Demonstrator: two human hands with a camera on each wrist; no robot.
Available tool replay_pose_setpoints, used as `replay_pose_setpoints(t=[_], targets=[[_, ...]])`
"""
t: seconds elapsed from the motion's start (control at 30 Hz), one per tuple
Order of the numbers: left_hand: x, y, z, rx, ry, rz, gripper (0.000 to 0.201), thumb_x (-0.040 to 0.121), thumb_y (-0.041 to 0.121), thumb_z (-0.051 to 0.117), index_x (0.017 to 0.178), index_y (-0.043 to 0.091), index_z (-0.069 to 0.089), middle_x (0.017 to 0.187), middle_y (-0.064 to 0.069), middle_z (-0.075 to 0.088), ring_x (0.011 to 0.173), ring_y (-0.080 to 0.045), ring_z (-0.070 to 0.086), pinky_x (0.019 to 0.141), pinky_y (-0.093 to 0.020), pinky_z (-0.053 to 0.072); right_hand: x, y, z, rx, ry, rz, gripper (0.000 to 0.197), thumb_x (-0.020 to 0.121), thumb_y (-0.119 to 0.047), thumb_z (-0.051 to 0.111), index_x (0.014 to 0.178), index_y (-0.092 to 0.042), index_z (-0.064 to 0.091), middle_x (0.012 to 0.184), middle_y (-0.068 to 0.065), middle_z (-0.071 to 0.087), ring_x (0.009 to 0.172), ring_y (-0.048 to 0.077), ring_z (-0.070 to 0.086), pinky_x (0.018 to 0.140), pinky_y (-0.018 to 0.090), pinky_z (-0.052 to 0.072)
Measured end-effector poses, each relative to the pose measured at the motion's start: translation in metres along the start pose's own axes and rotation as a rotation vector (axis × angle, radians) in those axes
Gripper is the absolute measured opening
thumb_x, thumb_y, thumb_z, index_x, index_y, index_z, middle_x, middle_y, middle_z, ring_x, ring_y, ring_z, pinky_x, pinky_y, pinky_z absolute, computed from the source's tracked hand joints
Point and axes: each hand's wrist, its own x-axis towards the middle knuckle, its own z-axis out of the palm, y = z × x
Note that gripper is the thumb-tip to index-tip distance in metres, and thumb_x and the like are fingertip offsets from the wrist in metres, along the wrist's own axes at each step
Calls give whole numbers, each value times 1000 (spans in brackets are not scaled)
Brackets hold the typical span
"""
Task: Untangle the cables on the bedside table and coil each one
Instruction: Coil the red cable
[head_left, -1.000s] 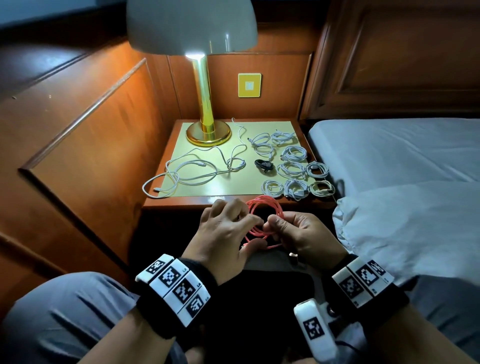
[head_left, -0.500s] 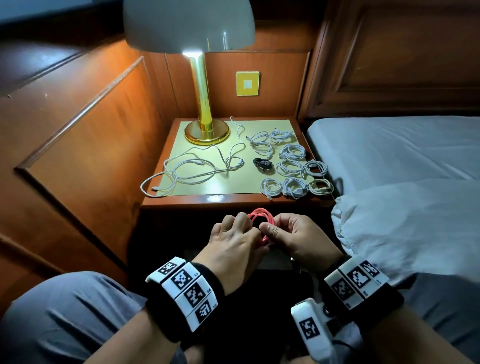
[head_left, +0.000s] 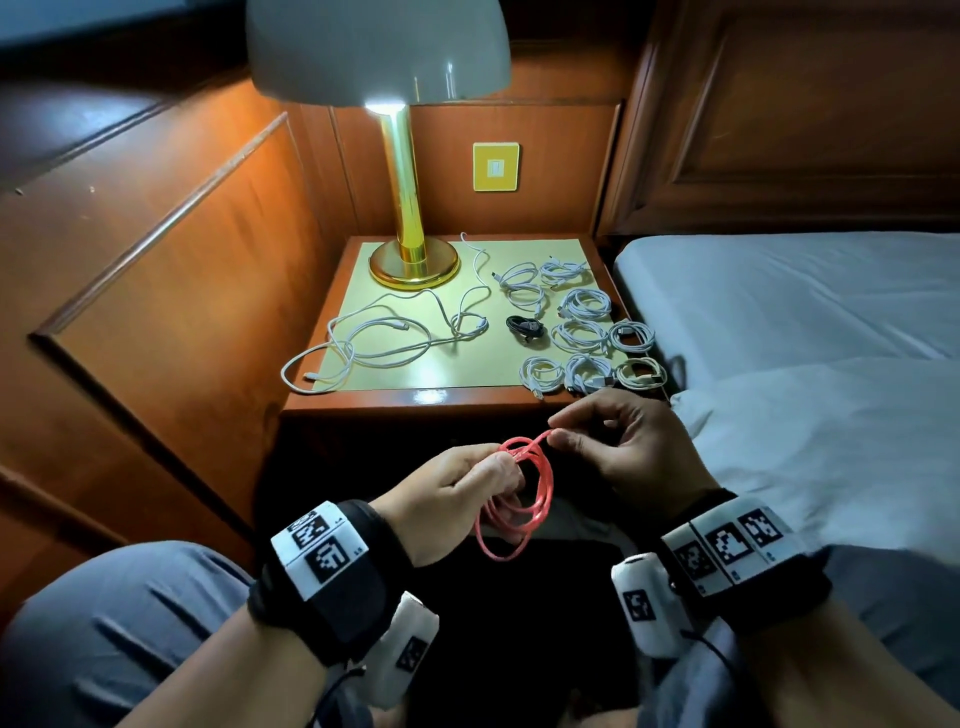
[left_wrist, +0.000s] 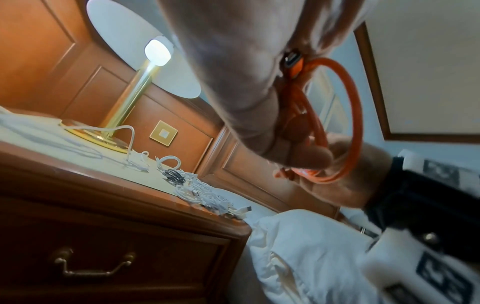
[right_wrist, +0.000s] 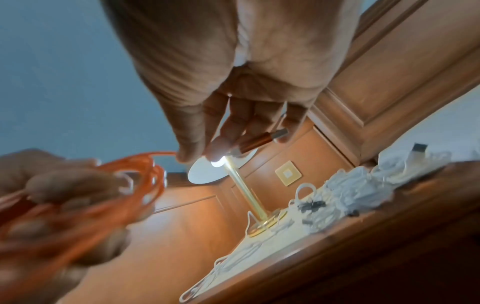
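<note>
Bedside table (head_left: 415, 397) unchanged; hands spread apart since earlier: left hand (head_left: 452, 499) gripping red cable (head_left: 524, 499) coil, right hand (head_left: 618, 447) pinching its end.

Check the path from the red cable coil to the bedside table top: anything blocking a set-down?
Nothing visible blocks it. The red cable coil, held by the left hand and right hand, hangs before the bedside table; bare top lies between the loose white cables and white coils.
</note>
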Motion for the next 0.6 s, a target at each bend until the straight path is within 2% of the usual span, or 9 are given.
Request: replay_pose_setpoints(t=[0.1,0.2,0.27,0.3,0.37,0.4,0.47,0.53,0.6], targets=[[-1,2,2,-228,21,-10,26,88,37,49,77,18,65,70,11,63,71,-5,57,75,-23,44,-2,9,14,43,41,39,5,81,-20,82,84,-23,80,84,-7,75,80,13,71,78,34,58],[-2,0,2,-317,27,-13,40,82,44,52,84,5,62,75,4,65,73,-10,60,75,-24,47,-4,6,26,201,-82,131,10,92,-13,69,97,-13,77,90,3,77,83,23,73,81,39,60],[-2,2,0,-207,57,40,43,83,49,47,80,8,60,73,4,59,72,-10,55,73,-22,45,-4,2,29,351,-145,200,17,99,-11,59,105,-5,73,90,10,75,75,23,71,73,32,59],[-2,2,-1,-143,78,74,42,85,49,45,77,10,57,72,5,56,71,-9,52,72,-23,43,-4,1,28,434,-166,231,23,100,-15,56,105,0,72,89,14,74,74,23,68,72,31,57],[-2,2,-5,-63,127,103,36,92,44,43,73,14,52,69,9,49,68,-9,45,69,-24,39,-5,0,27,520,-227,253,38,97,-27,57,100,8,70,90,21,71,79,30,65,76,37,53],[-1,2,-6,-35,148,104,34,96,40,42,72,16,51,67,13,47,66,-8,42,66,-25,37,-6,0,27,494,-260,238,36,96,-27,62,100,8,70,93,20,73,83,30,66,80,38,53],[0,0,-8,23,177,108,35,97,41,40,72,18,49,65,14,46,64,-8,42,64,-28,37,-10,-1,27,403,-288,181,21,88,-18,73,101,-2,74,96,13,77,89,23,72,84,32,56],[0,-1,-9,109,195,116,41,96,50,38,71,19,50,66,12,46,64,-9,43,64,-31,38,-13,-1,29,362,-242,137,12,86,-12,73,98,-10,75,93,7,78,88,17,74,82,26,56],[0,-2,-9,211,210,104,43,98,49,37,71,18,50,63,13,46,60,-6,42,61,-28,37,-13,1,32,394,-180,125,9,90,-10,68,96,-9,75,90,8,78,86,17,73,81,25,55]])
